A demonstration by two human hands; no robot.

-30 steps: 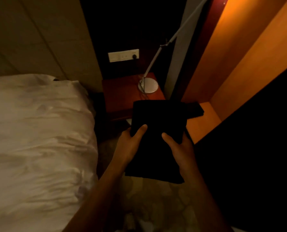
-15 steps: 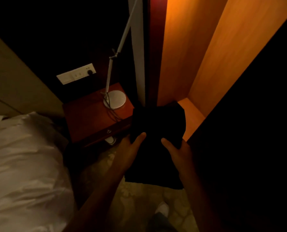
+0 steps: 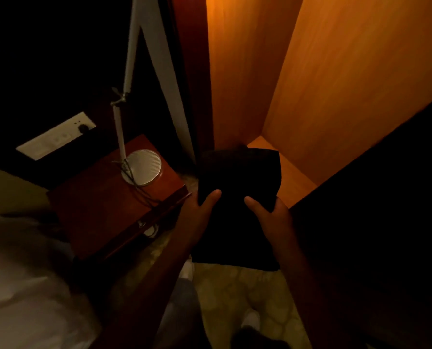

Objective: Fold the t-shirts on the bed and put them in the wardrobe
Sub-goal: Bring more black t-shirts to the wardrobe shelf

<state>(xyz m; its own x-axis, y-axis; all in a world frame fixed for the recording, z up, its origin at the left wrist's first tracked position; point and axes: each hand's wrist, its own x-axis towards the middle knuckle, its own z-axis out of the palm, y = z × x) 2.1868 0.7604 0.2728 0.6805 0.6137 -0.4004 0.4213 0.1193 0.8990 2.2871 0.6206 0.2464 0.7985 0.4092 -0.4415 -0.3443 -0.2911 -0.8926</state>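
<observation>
Head view, nearest item: patterned floor (image 3: 225, 293) below the forearms, a white-socked foot partly visible. Item: bed (image 3: 21, 285), white cover, well to the left of the fingers. Item: left hand (image 3: 197, 210), thumb laid flat on top of the folded black t-shirt (image 3: 237, 205), remaining fingers hidden beneath it. Item: right hand (image 3: 273, 217), same hold on the opposite edge, thumb on top, other fingers out of sight under the cloth; both hands pinch the garment between thumb and unseen fingers. The t-shirt lies level between the hands, long axis running away from the person, far end past the fingertips and reaching over the wardrobe shelf (image 3: 293, 172). Item: nightstand (image 3: 104, 202), left of the left thumb, bearing a lamp (image 3: 142, 167). Item: wardrobe (image 3: 336, 84), lit orange interior, directly ahead of the fingers and slightly right; the right hand appears nearer its opening. Judged step: carrying the shirt forward onto the shelf.
</observation>
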